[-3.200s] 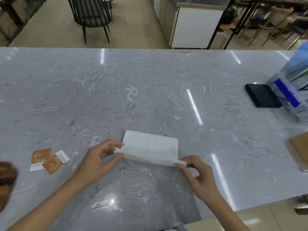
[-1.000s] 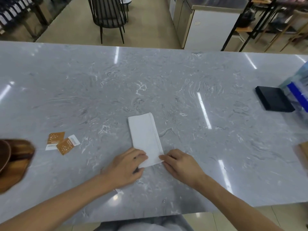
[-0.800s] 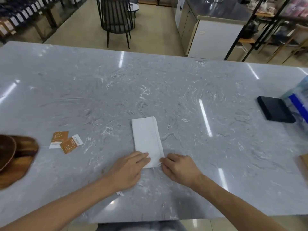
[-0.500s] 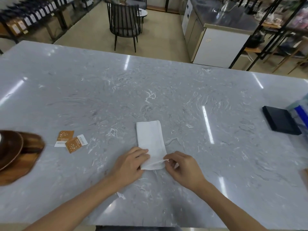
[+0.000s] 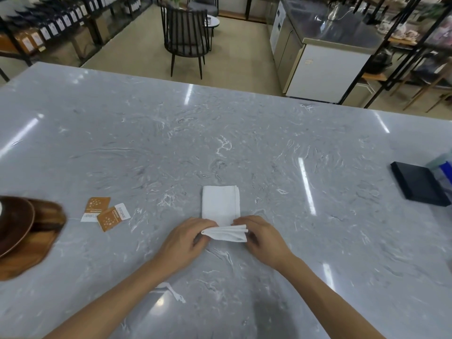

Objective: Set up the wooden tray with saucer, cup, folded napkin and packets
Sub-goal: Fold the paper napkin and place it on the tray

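Note:
A white napkin (image 5: 220, 204) lies folded into a narrow strip on the grey marble table (image 5: 220, 143), its near end lifted off the surface. My left hand (image 5: 186, 237) pinches that raised end at its left corner. My right hand (image 5: 263, 234) pinches the right corner. Two orange and white packets (image 5: 105, 212) lie flat to the left. At the left edge sits a wooden tray (image 5: 36, 248) with a dark brown saucer (image 5: 14, 223) on it. No cup shows clearly in view.
A black flat box (image 5: 419, 183) lies at the right side of the table, beside a clear container with a blue part (image 5: 444, 167). A black chair (image 5: 186, 37) and a counter (image 5: 325, 57) stand beyond the table's far edge.
The napkin went from a wide half-fold to a narrow strip. In the last half second both hands lifted its near end up off the table. The view shifted, showing more of the tray.

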Demonstrator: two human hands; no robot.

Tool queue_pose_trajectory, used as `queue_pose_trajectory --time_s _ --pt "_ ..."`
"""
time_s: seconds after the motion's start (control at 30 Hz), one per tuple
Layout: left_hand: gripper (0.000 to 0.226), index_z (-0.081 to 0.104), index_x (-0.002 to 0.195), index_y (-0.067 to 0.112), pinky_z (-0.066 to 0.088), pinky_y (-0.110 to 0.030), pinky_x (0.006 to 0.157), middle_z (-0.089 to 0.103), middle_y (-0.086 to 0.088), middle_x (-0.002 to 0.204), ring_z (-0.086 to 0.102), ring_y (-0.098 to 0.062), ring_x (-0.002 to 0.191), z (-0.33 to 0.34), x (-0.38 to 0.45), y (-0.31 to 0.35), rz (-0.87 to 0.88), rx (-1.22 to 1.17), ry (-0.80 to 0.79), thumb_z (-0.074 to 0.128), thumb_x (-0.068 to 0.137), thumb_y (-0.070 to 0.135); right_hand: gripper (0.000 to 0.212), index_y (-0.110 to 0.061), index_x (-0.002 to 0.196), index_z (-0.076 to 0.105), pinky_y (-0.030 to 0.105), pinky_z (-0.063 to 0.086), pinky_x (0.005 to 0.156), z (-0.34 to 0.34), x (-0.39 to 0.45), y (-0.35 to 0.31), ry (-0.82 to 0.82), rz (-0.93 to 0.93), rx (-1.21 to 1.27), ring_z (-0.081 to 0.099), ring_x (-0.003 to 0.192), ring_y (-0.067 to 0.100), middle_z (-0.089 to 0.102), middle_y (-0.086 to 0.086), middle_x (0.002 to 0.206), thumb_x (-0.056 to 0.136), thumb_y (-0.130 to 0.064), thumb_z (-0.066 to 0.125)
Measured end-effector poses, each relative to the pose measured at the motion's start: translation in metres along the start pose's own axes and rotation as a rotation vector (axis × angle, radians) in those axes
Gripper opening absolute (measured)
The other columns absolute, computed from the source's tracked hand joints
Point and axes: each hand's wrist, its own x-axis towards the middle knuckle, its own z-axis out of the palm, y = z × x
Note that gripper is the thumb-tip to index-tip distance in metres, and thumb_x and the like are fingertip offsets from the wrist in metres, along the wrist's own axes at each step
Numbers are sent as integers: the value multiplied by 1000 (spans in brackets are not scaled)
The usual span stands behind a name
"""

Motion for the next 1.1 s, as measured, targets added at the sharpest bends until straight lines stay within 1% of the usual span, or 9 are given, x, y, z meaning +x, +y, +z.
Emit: queue_pose_trajectory --time_s 0.13,0.23,0.3,0.37,0.47,0.63,0.77,0.9,1.1 --pt "22 65 119 22 46 -19 62 67 8 81 56 0 65 1 14 -6 -156 -85 44 60 98 23 16 -30 102 69 23 50 70 -2 17 -5 41 62 143 61 75 11 71 -8 89 99 -30 54" --pt "8 62 105 23 40 -9 56 63 12 69 58 5 61 2 33 -11 -314 -143 103 62 98 28 22 -44 78 54 17 42 58 0 32 -5 106 204 184 57 64 12 61 -3 68 99 -42 59" --pt "8 59 92 24 39 -10 55 61 13 67 57 7 59 2 45 -15 -381 -138 154 61 99 27 12 -39 87 63 15 43 59 2 42 -4 119 311 237 59 62 3 64 -8 66 98 -44 61" --pt "15 58 86 23 45 -22 56 62 11 66 57 2 57 4 56 -20 -422 -126 177 60 100 27 20 -23 94 70 18 48 62 5 50 -3 140 397 294 62 62 3 69 -7 67 97 -42 63" --pt "22 61 82 13 50 -38 63 65 -1 69 62 -19 64 9 67 -24 -438 -58 210 58 100 25 24 -20 92 71 31 54 68 9 57 -1 174 475 325 68 66 13 73 -1 70 96 -42 64" --pt "23 65 91 19 52 -38 64 67 5 74 62 -15 67 20 75 -24 -396 68 244 52 100 36 24 -28 97 66 38 58 65 16 56 1 246 506 321 69 63 10 72 -5 66 98 -50 58" --pt "20 69 104 22 56 -35 66 75 4 83 69 -17 73 19 80 -28 -441 70 291 56 99 37 21 -36 96 59 32 53 55 19 53 -1 295 502 321 65 54 7 71 -12 62 99 -55 52" --pt "14 69 95 16 55 -36 64 72 3 76 67 -20 69 16 87 -33 -462 116 279 63 95 28 19 -37 94 60 31 52 55 18 60 0 302 562 312 66 56 8 71 -6 60 97 -55 55" --pt "13 61 88 16 48 -35 59 65 5 69 63 -21 63 17 88 -35 -451 233 270 63 95 26 18 -38 93 62 28 53 55 17 69 0 296 606 300 67 58 2 72 -10 59 96 -55 56"
